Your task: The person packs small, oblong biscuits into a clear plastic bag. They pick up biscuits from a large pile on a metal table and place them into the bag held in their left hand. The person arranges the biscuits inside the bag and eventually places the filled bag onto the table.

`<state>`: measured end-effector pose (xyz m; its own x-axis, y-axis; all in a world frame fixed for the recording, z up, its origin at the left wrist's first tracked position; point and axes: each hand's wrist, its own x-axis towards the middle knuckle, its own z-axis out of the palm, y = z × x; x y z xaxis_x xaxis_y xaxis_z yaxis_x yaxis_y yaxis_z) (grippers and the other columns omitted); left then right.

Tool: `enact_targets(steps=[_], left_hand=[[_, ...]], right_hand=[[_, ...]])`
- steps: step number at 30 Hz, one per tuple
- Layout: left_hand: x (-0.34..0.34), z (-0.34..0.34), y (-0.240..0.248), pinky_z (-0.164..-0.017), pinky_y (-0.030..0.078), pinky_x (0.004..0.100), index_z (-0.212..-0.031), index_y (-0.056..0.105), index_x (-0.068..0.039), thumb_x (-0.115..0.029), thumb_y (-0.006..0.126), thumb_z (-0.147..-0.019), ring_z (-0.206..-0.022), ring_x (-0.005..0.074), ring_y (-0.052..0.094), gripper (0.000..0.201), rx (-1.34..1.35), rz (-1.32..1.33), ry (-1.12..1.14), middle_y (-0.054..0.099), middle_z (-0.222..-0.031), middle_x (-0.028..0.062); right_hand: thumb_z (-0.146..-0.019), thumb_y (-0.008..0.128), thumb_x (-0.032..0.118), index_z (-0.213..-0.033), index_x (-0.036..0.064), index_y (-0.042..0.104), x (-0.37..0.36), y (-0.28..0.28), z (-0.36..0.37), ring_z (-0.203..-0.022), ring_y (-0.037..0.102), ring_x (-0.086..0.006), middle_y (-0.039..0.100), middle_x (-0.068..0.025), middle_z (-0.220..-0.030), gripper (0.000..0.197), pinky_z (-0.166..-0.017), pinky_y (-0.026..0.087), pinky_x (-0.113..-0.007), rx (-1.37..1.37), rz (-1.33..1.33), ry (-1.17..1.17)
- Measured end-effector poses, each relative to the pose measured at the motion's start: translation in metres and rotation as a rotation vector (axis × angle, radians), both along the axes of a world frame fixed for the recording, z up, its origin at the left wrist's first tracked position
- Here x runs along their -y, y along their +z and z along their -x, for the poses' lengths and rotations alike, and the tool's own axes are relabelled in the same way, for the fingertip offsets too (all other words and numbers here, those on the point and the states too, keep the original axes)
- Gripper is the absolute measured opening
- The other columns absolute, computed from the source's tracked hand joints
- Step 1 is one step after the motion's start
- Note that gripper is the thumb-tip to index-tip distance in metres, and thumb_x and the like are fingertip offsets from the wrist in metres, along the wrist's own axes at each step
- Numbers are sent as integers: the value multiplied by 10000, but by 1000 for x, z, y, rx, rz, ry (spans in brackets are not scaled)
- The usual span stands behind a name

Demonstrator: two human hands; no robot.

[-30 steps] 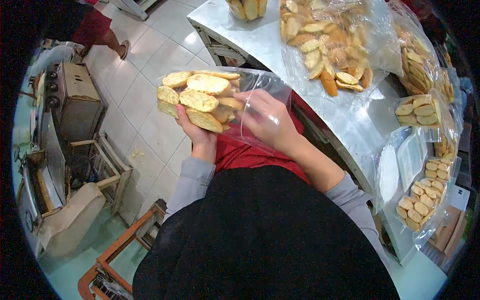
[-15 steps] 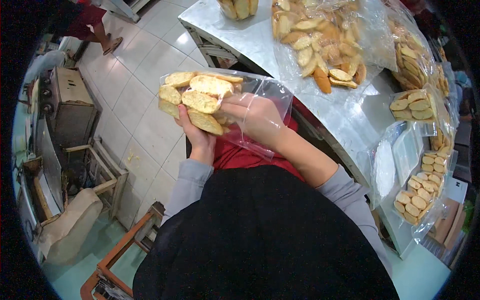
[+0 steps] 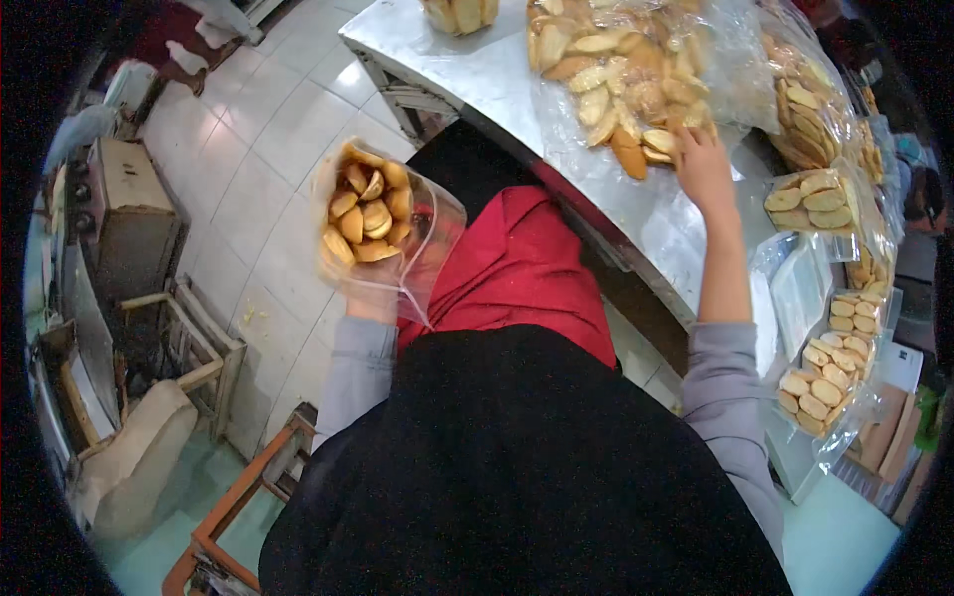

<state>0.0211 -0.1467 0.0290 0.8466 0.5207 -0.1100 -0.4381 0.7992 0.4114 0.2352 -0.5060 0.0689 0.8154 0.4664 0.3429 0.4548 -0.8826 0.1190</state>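
Note:
A clear plastic bag point(image 3: 437, 214) of dry toasted bread slices point(image 3: 376, 214) is held upright at the left, its open mouth facing up. My left hand point(image 3: 368, 304) is closed around its lower part; the fingers are mostly hidden behind the bag and slices. On the metal table, my right hand point(image 3: 704, 167) reaches to the near edge of a large pile of bread slices point(image 3: 636, 89) lying on clear plastic. Its fingers are bent around slices at the pile's edge, and the fingertips are partly hidden among them.
Packed bags of slices point(image 3: 813, 204) and more packs point(image 3: 825, 382) line the table's right side, near a clear plastic tray point(image 3: 803, 283). Another pack point(image 3: 460, 14) stands at the far edge. A wooden stool frame point(image 3: 234, 497) and a cabinet point(image 3: 129, 189) are at left. Another person's foot point(image 3: 189, 74) shows far left.
My right hand has come out of the bag and moved right to the pile on the table. My left hand has turned the bag from lying sideways to upright, mouth up.

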Motion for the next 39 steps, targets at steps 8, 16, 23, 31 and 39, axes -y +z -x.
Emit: enact_targets(steps=[8,16,23,31,39], left_hand=[[1,-1,-16,-977,365,465,-1300,352,-101,-497,322,-879,-1161,308,431,579,-30,-97,31,413,-1290,117],[14,-5,2,-985,350,439,-1324,308,-91,-544,261,-875,-1188,300,399,640,-298,-227,360,385,-1308,119],[15,5,-8,-966,363,427,-1325,257,-97,-541,321,-873,-1166,286,415,637,-294,-301,384,391,-1281,120],[49,3,-7,-963,363,436,-1319,310,-90,-578,280,-865,-1160,300,419,666,-352,-118,56,403,-1289,123],[106,18,49,-967,354,515,-1365,236,-105,-636,162,-860,-1167,333,441,737,135,501,-769,375,-1334,156]], right_hand=[[-742,628,151,-1056,120,595,17,12,-6,-755,590,-297,587,-104,-931,317,-677,486,-380,-69,3,-132],[-839,580,139,-1117,43,566,-91,61,104,-655,590,-94,624,-55,-826,294,-538,493,-221,-1028,-1169,183],[-894,487,93,-1268,-30,404,-160,20,140,-941,596,-193,519,-129,-1174,402,-783,514,-266,-1920,-1556,139],[-826,588,139,-1106,-19,543,-165,29,117,-859,630,-235,622,-146,-970,324,-733,512,-292,-984,-971,650],[-689,551,87,-738,-3,606,-142,175,117,-710,606,-311,601,-170,-741,116,-640,492,-379,-325,88,847]])
